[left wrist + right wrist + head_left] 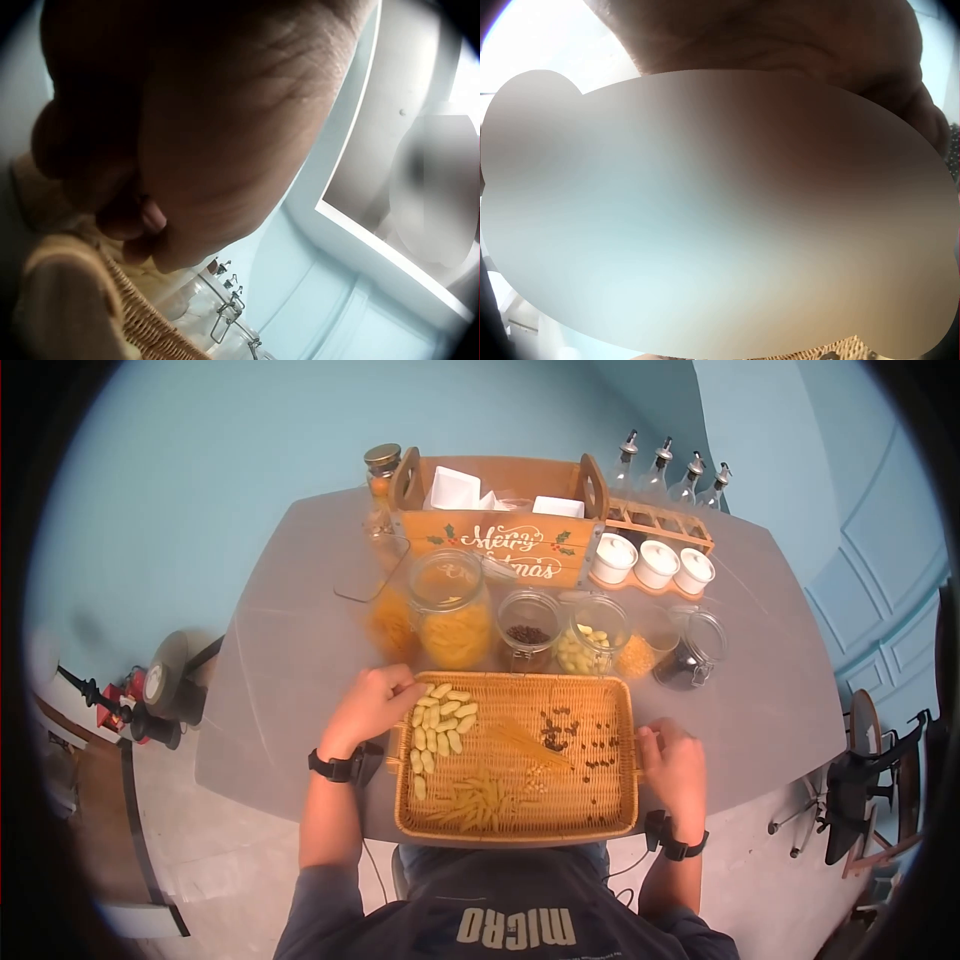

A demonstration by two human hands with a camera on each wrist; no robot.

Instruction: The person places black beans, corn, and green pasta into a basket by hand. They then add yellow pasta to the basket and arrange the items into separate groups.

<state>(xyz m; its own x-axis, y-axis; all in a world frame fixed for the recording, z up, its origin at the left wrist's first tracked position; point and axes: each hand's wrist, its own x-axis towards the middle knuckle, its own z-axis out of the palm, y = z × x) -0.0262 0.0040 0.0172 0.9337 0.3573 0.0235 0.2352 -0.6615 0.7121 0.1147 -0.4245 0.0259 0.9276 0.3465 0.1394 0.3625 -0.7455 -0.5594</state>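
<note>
A rectangular wicker tray (516,827) lies before the person, holding peanuts (441,722) down its left side, penne (478,806), thin pasta strands (530,744), small pale kernels (537,775) and dark beans (600,764). At its upper left corner the left hand (378,705) is bent over the rim, fingertips beside the top peanuts. Its curled fingers (120,221) hide whatever lies between them; I cannot tell if they hold a peanut. The right hand (676,765), fingers bent, is right at the tray's right handle. Blur covers most of the right wrist view.
Behind the tray stand glass jars of penne (452,635), dark beans (528,640) and pale yellow pieces (585,650), with a clip-top jar (690,648) to their right. A wooden crate (480,540), white lidded pots (657,563) and spouted bottles (655,478) are farther back.
</note>
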